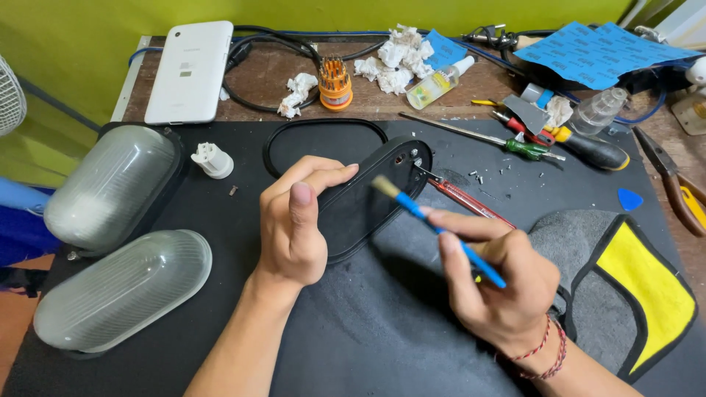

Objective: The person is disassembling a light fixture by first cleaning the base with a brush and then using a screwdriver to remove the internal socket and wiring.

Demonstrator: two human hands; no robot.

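The black oval lamp base [368, 197] stood tilted on its edge near the middle of the black mat [353, 338], and everything else is placed here by it. The left hand [294, 224] was closed around its near left rim, thumb up over the edge, holding it propped. The right hand [500, 283] pinched a small blue-handled brush [434, 224] in a pen-like grip, the pale bristles hovering at or just above the base's inner face near its upper end; whether they touched could not be told. Judging by how things lay, the lamp was already taken apart: two ribbed glass covers [118, 242] lay well to the left of the base, a black rubber gasket ring [323, 143] just behind it, a white bulb socket [213, 160] to its upper left, and small loose screws [489, 175] scattered to its right. A red-handled screwdriver [467, 200] lay just right of the base, partly under the brush. So the dismantling looked done and the brushing of the inside was in hand; how much dust remained could not be seen, and nothing had been put back together. Farther behind the base, on the wooden bench [265, 81], sat crumpled tissues [393, 55], a small spray bottle [437, 79] and an orange bit holder [335, 82].
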